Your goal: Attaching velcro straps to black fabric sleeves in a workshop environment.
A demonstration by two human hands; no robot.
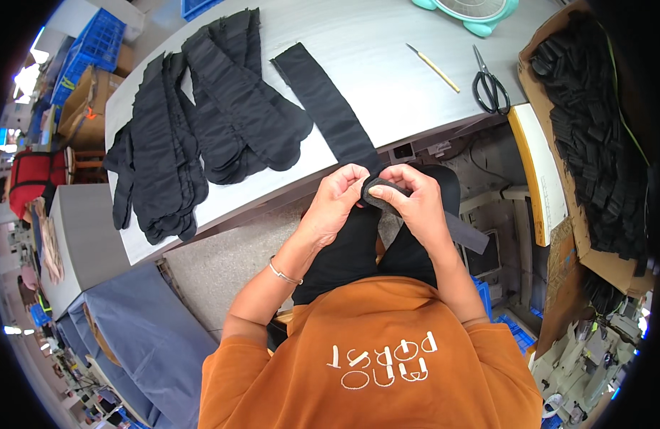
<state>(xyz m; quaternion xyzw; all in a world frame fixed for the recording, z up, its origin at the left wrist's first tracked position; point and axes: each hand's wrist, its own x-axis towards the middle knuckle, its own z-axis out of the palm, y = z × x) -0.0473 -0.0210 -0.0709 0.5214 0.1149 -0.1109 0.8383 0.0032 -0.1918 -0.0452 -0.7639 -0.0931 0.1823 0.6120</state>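
Note:
My hands meet just off the table's near edge, above my lap. A black fabric strip (328, 107) runs from the tabletop down to them. My left hand (337, 199) pinches the strip's near end between thumb and fingers. In my right hand (421, 204) is a dark grey padded strip (467, 234), its rounded end (381, 193) under my thumb and touching the black fabric. Its other end sticks out past my right wrist. Whether the rounded end is inside the fabric, I cannot tell.
Two piles of black fabric strips (237, 93) (162, 157) lie on the pale table (387, 43). At the right are a wooden-handled pointed tool (437, 70), black-handled scissors (491, 89) and a cardboard box (584, 243) of black pieces. A turquoise-rimmed object (480, 25) sits at the back.

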